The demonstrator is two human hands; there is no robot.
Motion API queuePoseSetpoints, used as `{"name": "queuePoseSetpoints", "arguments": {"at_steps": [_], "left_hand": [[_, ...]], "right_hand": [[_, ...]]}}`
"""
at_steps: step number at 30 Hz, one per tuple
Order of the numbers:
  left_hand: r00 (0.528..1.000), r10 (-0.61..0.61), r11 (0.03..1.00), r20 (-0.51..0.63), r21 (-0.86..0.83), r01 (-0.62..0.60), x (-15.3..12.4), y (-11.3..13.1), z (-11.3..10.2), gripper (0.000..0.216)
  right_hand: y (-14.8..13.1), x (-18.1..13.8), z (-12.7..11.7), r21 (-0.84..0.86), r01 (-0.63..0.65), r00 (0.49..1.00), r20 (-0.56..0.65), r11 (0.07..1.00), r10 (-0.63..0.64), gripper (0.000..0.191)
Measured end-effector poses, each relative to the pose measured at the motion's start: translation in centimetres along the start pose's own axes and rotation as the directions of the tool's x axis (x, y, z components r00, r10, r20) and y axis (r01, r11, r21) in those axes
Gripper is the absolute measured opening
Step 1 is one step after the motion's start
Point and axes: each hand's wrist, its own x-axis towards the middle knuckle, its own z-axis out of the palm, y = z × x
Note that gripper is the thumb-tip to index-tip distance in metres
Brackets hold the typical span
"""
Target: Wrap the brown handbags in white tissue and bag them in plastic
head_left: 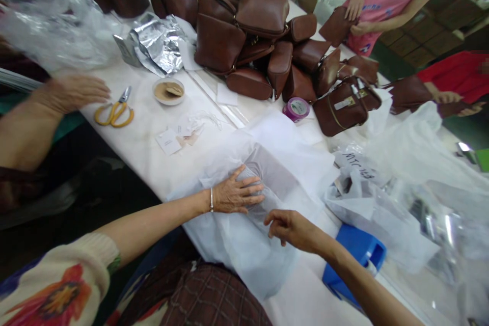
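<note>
White tissue paper (244,249) is spread at the table's near edge, and a greyish, flat-sided form (275,168) shows through it. What lies inside is veiled; I cannot make out its kind. My left hand (239,194), with a bracelet at the wrist, presses flat on the wrapped form, fingers spread. Just to its right, my right hand (294,229) hovers low over the paper. Its fingers are loosely bent and apart, with nothing seen between them.
Brown leather bags (263,12) are heaped at the back. Yellow-handled scissors (114,114), a small bowl (168,92), tags (168,141) and purple tape (296,109) lie on the table. Right are a blue container (355,254) and plastic bags (382,204). Co-workers stand around; one person's hand (78,92) rests left.
</note>
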Motion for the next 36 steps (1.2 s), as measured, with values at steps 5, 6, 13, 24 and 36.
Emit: {"name": "queuePoseSetpoints", "arguments": {"at_steps": [5, 6, 13, 24, 36], "left_hand": [[1.000, -0.004, 1.000, -0.004, -0.003, 0.004, 0.0, 0.1, 0.0, 0.055], [1.000, -0.008, 1.000, -0.005, -0.003, 0.008, 0.0, 0.1, 0.0, 0.055], [1.000, -0.003, 1.000, -0.003, 0.021, 0.003, 0.1, 0.1, -0.3, 0.059], [0.999, -0.012, 0.998, 0.044, 0.066, 0.010, 0.4, 0.2, -0.6, 0.061], [0.996, -0.008, 0.995, 0.093, 0.103, -0.002, 0.5, 0.1, -0.3, 0.065]], "right_hand": [[-0.6, -0.9, 0.3, 0.290, 0.100, 0.983, -0.177, 0.952, -0.050, 0.048], [-0.4, -1.1, 0.5, 0.325, 0.141, 0.969, -0.240, 0.935, -0.063, 0.050], [3.6, 0.2, 3.8, 0.509, 0.414, 0.813, -0.580, 0.755, -0.055, 0.050], [5.1, 2.9, 5.5, 0.435, 0.520, 0.649, -0.761, 0.735, -0.008, 0.054], [5.1, 5.9, 6.9, 0.310, 0.481, 0.402, -0.909, 0.820, 0.108, 0.054]]}}
